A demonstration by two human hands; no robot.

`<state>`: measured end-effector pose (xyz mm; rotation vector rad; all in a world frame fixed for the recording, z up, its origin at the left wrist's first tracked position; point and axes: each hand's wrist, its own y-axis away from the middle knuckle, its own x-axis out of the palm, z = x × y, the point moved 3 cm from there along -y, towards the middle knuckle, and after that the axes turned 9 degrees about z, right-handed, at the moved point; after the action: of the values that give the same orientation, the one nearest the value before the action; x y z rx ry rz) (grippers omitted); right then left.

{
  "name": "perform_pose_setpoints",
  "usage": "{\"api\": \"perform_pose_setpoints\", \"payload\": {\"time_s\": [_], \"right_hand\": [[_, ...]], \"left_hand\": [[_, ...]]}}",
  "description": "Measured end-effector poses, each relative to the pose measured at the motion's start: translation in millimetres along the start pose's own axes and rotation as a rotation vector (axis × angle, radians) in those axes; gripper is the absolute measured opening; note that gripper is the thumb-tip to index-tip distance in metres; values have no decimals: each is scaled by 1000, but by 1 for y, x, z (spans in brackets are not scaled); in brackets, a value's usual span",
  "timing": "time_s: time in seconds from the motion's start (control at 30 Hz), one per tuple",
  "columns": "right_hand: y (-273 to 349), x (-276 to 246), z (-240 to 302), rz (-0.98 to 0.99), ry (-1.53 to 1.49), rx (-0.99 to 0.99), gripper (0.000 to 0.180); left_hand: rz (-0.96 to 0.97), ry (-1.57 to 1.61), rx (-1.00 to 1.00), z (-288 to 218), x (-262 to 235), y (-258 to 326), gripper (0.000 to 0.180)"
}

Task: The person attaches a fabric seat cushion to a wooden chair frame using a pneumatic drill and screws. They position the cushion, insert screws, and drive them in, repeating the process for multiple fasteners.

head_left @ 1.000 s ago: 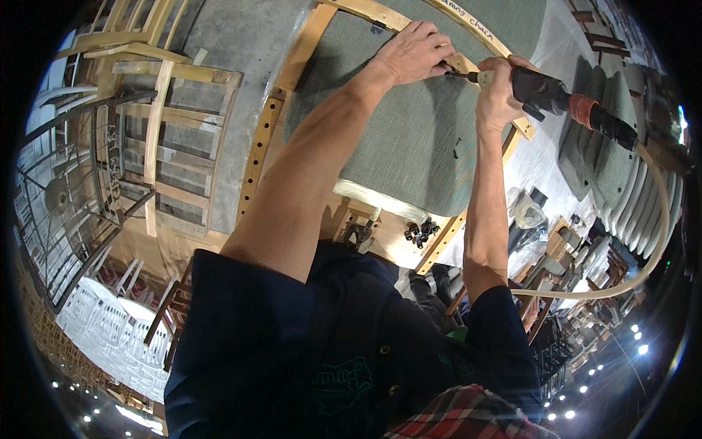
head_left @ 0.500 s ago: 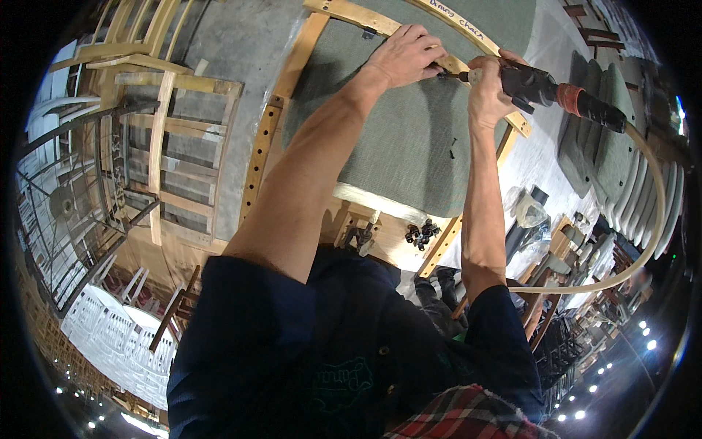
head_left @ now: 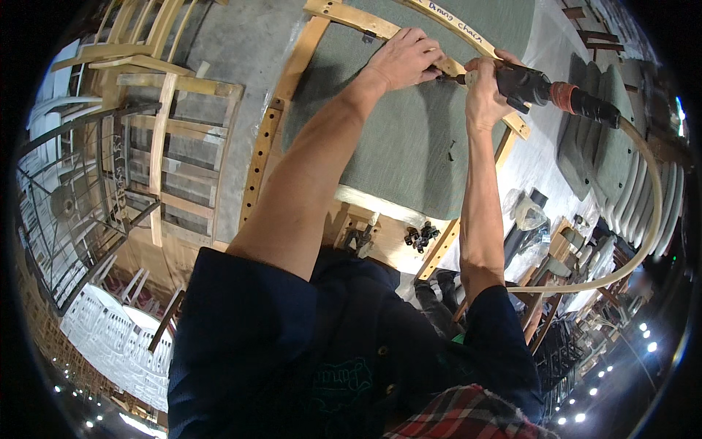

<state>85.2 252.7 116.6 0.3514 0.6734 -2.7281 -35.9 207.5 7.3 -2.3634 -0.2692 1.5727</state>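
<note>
My right hand (head_left: 484, 91) is wrapped round a black air screwdriver (head_left: 528, 86) with an orange-red collar and a pale hose (head_left: 651, 212). Its bit points left, toward the fingertips of my left hand (head_left: 406, 60). Those fingertips are pinched together at the wooden frame's far bar; a small dark piece shows under them, too covered to make out. The frame (head_left: 296, 62) lies around a grey-green fabric panel (head_left: 395, 146). A small black bracket (head_left: 369, 36) sits on the far bar, left of my left hand.
Several black brackets (head_left: 422, 238) lie in a pile on a board near my body. Beside them is a small clamp-like metal tool (head_left: 358, 238). A wooden pallet (head_left: 183, 154) lies on the left; grey upholstered panels (head_left: 610, 132) stand stacked on the right. A plastic-wrapped bundle (head_left: 530, 216) lies nearer.
The screwdriver and my right hand have shifted very slightly to the left. My left hand keeps its place at the bar.
</note>
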Motion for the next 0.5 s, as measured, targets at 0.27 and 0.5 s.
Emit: {"api": "perform_pose_setpoints", "payload": {"time_s": [0.27, 0.5], "right_hand": [[0, 0, -12, -25, 26, -170, 7], [8, -11, 10, 28, 45, 57, 21]], "left_hand": [[15, -19, 15, 1, -1, 0, 35], [41, 35, 16, 1, -2, -1, 36]]}}
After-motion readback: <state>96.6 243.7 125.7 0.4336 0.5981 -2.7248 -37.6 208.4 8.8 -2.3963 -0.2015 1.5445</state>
